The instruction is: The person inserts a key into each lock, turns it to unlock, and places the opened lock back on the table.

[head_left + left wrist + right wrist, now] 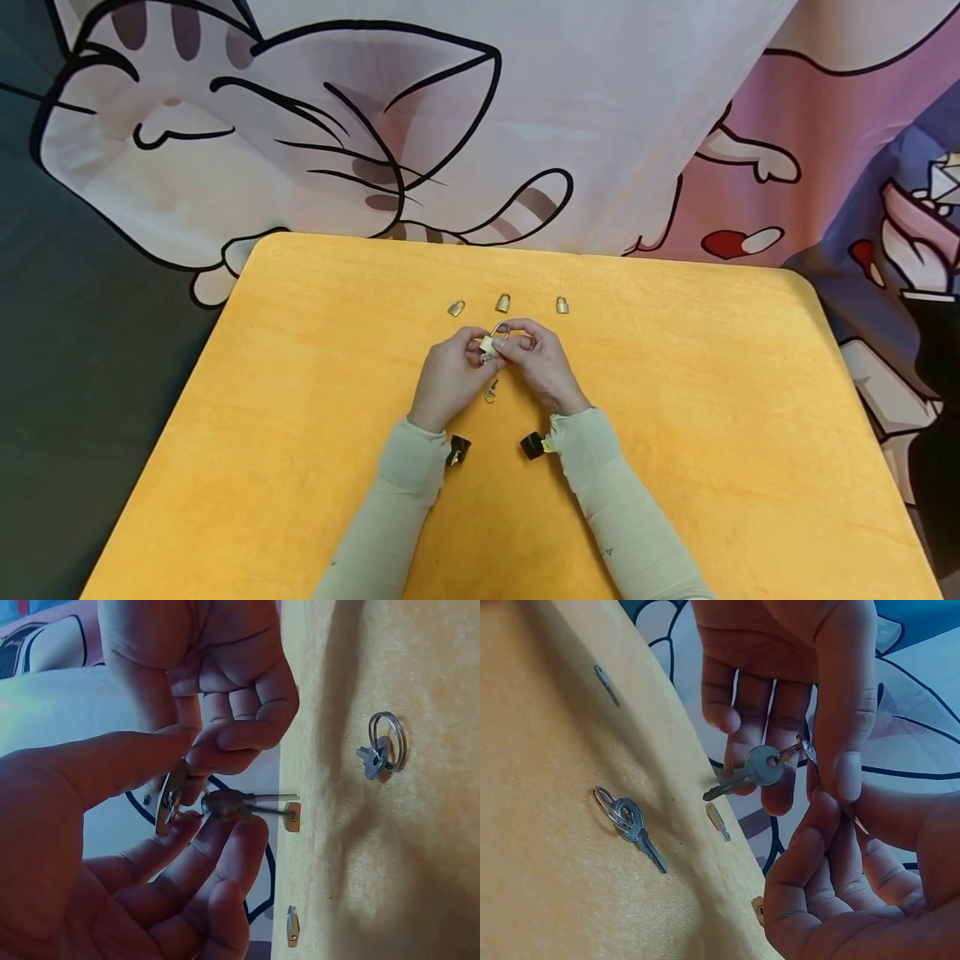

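Observation:
Above the table, both hands hold one brass padlock [489,344], its shackle pointing up and away. My left hand [446,379] pinches the body from the left, and its fingers partly hide it. From the other side my right hand [543,367] grips it, thumb on the body and forefinger near the shackle. A silver key [763,766] dangles from a small ring by the left fingers. On the tabletop below the hands lies another key on a ring [491,392], touched by neither hand.
Three more padlocks lie in a row beyond the hands: a left one [457,307], a middle one [503,303] and a right one [562,305]. The yellow table [712,400] ends at a cartoon-printed cloth [600,125] behind.

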Demonstrator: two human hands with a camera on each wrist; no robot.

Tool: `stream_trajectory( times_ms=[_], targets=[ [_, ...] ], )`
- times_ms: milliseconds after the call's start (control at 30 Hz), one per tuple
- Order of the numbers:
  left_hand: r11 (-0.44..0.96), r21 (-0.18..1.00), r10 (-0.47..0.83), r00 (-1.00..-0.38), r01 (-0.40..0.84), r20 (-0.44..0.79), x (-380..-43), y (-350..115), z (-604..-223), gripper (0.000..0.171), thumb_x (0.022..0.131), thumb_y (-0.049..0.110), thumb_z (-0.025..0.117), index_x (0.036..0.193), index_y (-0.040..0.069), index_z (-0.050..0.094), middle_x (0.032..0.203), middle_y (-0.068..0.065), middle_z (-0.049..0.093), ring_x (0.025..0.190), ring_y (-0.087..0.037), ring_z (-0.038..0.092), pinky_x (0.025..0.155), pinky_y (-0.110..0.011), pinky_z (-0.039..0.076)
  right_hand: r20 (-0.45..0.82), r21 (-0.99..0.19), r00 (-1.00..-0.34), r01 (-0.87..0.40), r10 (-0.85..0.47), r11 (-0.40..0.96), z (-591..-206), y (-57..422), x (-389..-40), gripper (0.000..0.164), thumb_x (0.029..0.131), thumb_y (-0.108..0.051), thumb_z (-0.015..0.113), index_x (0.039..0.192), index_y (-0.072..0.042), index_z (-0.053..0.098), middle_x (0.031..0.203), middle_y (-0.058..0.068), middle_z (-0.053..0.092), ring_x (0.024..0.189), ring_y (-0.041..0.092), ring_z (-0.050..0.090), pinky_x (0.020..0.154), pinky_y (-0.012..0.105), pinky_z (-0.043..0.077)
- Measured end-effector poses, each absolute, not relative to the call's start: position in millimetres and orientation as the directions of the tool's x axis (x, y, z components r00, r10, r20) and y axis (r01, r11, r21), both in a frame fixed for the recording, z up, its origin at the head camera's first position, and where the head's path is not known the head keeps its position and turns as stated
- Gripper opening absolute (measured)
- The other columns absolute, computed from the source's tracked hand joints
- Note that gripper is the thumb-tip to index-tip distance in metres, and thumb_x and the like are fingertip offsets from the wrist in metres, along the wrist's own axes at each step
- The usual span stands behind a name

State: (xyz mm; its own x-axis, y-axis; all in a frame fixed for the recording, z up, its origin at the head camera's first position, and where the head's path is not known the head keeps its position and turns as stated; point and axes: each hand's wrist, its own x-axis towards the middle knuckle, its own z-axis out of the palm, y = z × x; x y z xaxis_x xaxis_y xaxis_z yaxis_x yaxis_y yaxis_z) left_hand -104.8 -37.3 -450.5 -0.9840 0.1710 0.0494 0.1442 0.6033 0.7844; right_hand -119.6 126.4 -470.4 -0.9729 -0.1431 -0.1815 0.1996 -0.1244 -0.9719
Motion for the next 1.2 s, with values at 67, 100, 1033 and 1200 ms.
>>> stream_trajectory(
  times_ms=[67, 100, 1033, 1200],
  targets=[
    [0.626, 0.758, 0.167, -0.981, 0.183, 0.099, -104, -37, -451, 0.04, 0.083, 0.022, 0.085, 0.115, 0.005, 0.069, 0.088, -0.002, 0.07, 0.077, -0.013, 0.064, 0.071, -0.033, 0.054, -0.18, -0.973, -0.973, 0.197, -0.143, -0.119, -470, 126, -119, 0.027, 0.095, -0.002, 0.067, 0.12, 0.007, 0.062, 0.076, 0.001, 0.07, 0.07, 0.01, 0.063, 0.071, 0.027, 0.053],
    [0.639, 0.744, 0.161, -0.98, 0.195, 0.118, -104, -36, -451, 0.041, 0.082, 0.022, 0.086, 0.115, 0.004, 0.069, 0.087, -0.002, 0.07, 0.075, -0.013, 0.064, 0.07, -0.033, 0.053, -0.18, -0.973, -0.973, 0.197, -0.141, -0.117, -470, 125, -119, 0.027, 0.095, -0.002, 0.068, 0.12, 0.007, 0.062, 0.075, 0.001, 0.069, 0.07, 0.01, 0.063, 0.071, 0.027, 0.053],
    [0.721, 0.654, 0.037, -0.956, 0.228, 0.292, -97, -42, -449, 0.031, 0.082, 0.017, 0.084, 0.106, 0.001, 0.074, 0.093, -0.008, 0.067, 0.075, -0.021, 0.064, 0.068, -0.034, 0.052, -0.198, -0.971, -0.972, 0.212, -0.129, -0.111, -465, 109, -121, 0.025, 0.093, -0.005, 0.071, 0.116, 0.003, 0.064, 0.077, 0.0, 0.07, 0.077, 0.013, 0.067, 0.085, 0.041, 0.055],
    [0.725, 0.649, 0.027, -0.951, 0.23, 0.308, -99, -47, -448, 0.029, 0.083, 0.016, 0.083, 0.105, 0.001, 0.074, 0.093, -0.008, 0.067, 0.074, -0.018, 0.062, 0.066, -0.033, 0.051, -0.191, -0.973, -0.972, 0.207, -0.139, -0.107, -463, 104, -124, 0.031, 0.093, -0.004, 0.071, 0.121, 0.004, 0.063, 0.083, 0.0, 0.071, 0.081, 0.014, 0.067, 0.086, 0.039, 0.055]
  ],
)
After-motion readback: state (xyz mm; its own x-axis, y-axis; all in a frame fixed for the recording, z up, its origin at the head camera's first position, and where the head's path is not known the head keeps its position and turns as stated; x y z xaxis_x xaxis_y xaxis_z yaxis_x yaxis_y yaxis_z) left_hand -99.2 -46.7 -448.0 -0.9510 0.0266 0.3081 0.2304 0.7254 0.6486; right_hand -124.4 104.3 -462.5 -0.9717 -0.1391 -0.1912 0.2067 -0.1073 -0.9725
